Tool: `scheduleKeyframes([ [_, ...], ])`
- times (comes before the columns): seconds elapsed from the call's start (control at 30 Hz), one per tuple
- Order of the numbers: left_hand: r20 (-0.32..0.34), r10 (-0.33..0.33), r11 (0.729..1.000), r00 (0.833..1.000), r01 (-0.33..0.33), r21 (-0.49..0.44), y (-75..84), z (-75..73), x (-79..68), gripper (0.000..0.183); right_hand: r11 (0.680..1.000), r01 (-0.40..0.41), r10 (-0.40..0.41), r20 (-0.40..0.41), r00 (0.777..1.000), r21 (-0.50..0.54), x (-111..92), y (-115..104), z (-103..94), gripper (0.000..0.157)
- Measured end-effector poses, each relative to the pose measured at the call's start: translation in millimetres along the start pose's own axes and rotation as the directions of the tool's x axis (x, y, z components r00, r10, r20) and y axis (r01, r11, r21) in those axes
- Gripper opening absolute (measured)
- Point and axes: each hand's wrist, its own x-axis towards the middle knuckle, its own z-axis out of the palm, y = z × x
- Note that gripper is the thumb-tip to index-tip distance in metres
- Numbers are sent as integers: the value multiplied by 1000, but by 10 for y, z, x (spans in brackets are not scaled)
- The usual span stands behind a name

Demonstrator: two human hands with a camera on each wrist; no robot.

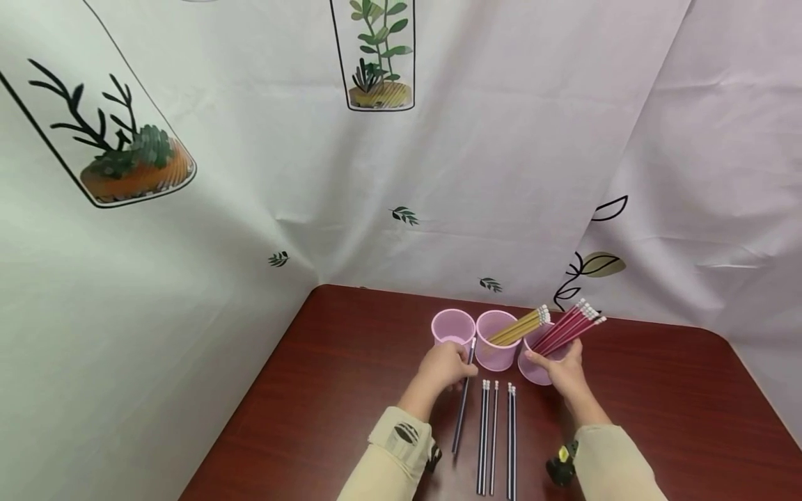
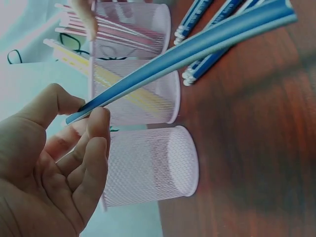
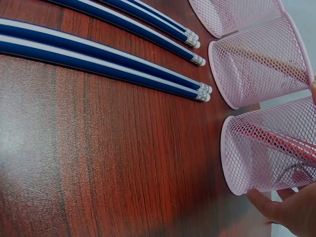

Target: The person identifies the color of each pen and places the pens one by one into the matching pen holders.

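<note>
My left hand pinches a blue-and-white striped pencil between thumb and fingers near its eraser end. It is beside the left pink mesh pencil cup, which shows no pencils inside. The pencil slants, its eraser end by the cup's rim. My right hand grips the right mesh pencil cup, thumb on the near side. Red pencils lean in that cup, eraser ends up. Between the two, a middle mesh pencil cup holds yellow pencils.
Several more blue striped pencils lie on the dark red wooden table in front of the cups, eraser ends toward them. A white printed curtain hangs behind the table's back edge.
</note>
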Motion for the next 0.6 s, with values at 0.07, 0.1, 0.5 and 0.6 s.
scheduleKeyframes([
  [0.07,-17,16,1000,1000,-16,15,32,-34,13,24,1000,0,0,-1,1000,1,3,0,2,106],
  [0.1,-30,25,1000,999,-24,18,47,-52,16,25,1000,-1,1,0,1000,0,0,-3,2,106],
  [0.5,-104,48,992,993,-60,-115,184,-231,92,13,1000,6,-6,-3,1000,11,-1,19,16,114],
  [0.6,-130,55,989,990,-71,-126,219,-286,111,13,1000,3,-3,-1,1000,14,6,14,5,112],
])
